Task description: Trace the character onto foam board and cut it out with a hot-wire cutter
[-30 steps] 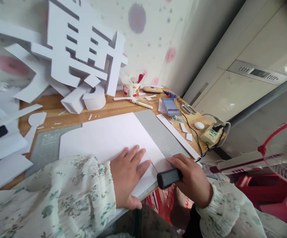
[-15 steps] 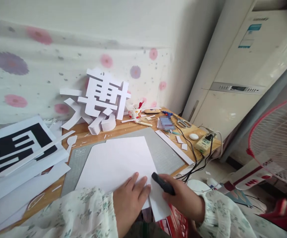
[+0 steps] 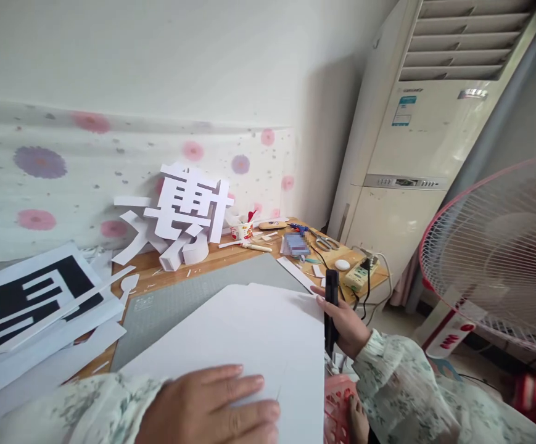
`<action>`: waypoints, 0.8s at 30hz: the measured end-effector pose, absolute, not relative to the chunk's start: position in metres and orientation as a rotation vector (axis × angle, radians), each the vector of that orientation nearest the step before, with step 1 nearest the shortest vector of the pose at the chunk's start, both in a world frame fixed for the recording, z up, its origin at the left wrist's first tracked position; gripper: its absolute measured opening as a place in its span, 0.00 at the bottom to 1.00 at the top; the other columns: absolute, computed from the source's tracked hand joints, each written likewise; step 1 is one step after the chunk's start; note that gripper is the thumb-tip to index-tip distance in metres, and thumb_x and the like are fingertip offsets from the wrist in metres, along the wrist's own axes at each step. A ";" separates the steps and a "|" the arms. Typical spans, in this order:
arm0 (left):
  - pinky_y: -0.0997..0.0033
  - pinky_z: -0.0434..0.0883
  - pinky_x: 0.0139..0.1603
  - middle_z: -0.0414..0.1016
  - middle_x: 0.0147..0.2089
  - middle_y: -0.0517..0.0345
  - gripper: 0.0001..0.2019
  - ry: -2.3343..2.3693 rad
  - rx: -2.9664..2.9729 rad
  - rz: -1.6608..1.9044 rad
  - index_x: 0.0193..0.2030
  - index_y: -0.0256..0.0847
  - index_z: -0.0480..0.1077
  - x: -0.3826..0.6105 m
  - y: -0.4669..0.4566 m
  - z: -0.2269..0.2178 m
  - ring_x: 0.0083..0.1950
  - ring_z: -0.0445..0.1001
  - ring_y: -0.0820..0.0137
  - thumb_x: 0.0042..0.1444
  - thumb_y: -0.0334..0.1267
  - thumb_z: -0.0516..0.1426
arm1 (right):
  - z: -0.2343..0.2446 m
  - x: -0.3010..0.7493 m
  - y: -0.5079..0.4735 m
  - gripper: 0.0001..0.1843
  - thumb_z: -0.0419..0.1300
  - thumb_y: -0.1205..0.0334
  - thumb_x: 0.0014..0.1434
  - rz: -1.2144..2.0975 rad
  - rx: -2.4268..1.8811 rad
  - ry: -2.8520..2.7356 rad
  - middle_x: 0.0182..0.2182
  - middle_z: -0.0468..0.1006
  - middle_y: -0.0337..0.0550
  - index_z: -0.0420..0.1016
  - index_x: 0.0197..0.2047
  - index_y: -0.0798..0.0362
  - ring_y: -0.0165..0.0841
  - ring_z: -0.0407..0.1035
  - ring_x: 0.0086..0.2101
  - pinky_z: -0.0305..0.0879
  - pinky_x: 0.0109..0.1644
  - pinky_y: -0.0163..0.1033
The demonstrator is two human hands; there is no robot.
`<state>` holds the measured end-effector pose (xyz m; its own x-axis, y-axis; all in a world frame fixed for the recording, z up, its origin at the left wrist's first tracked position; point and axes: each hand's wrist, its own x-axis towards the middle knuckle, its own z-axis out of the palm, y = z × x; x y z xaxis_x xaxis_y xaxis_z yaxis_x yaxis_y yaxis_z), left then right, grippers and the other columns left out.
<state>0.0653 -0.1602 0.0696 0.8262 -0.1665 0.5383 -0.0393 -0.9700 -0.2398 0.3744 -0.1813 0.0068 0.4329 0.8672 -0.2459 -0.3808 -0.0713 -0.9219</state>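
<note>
A white foam board sheet lies over the grey cutting mat, its right edge near the table's right side. Flat on the sheet's lower part rests my left hand, fingers spread, holding nothing. At the right edge my right hand is closed round a black utility knife, which points upward. No blade can be made out. The fingertips of that hand reach the sheet's upper right corner. A short faint line shows on the sheet near my left fingers.
White cut-out letter shapes lean against the wall. Printed sheets and strips are stacked at left. A paper cup, scissors and a power strip with cords stand at the back right. A fan is at far right.
The white sheet has turned and shifted right. My right hand has moved up and forward along its edge, tipping the knife upright. My left hand has moved lower left. The view has tilted up.
</note>
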 end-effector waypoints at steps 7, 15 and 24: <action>0.53 0.57 0.72 0.67 0.68 0.56 0.17 -0.283 -2.888 -0.546 0.56 0.52 0.72 0.027 -0.058 0.051 0.72 0.60 0.64 0.69 0.30 0.49 | 0.010 0.371 -0.194 0.19 0.76 0.62 0.34 1.112 -1.246 -0.435 0.13 0.67 0.32 0.77 0.30 0.57 0.26 0.63 0.15 0.62 0.20 0.33; 0.48 0.73 0.57 0.71 0.60 0.47 0.18 -1.167 -2.848 -0.394 0.59 0.39 0.68 0.014 0.050 0.006 0.57 0.74 0.58 0.66 0.44 0.59 | -0.004 0.319 -0.214 0.31 0.80 0.54 0.33 1.259 -1.262 -0.403 0.22 0.80 0.44 0.80 0.40 0.59 0.31 0.71 0.20 0.65 0.25 0.34; 0.55 0.74 0.55 0.76 0.54 0.52 0.08 -1.359 -2.893 -0.249 0.49 0.39 0.74 -0.001 -0.004 0.006 0.54 0.76 0.62 0.67 0.37 0.57 | -0.016 0.316 -0.221 0.38 0.73 0.45 0.48 1.554 -1.385 -0.640 0.35 0.84 0.53 0.72 0.58 0.56 0.35 0.75 0.23 0.66 0.26 0.38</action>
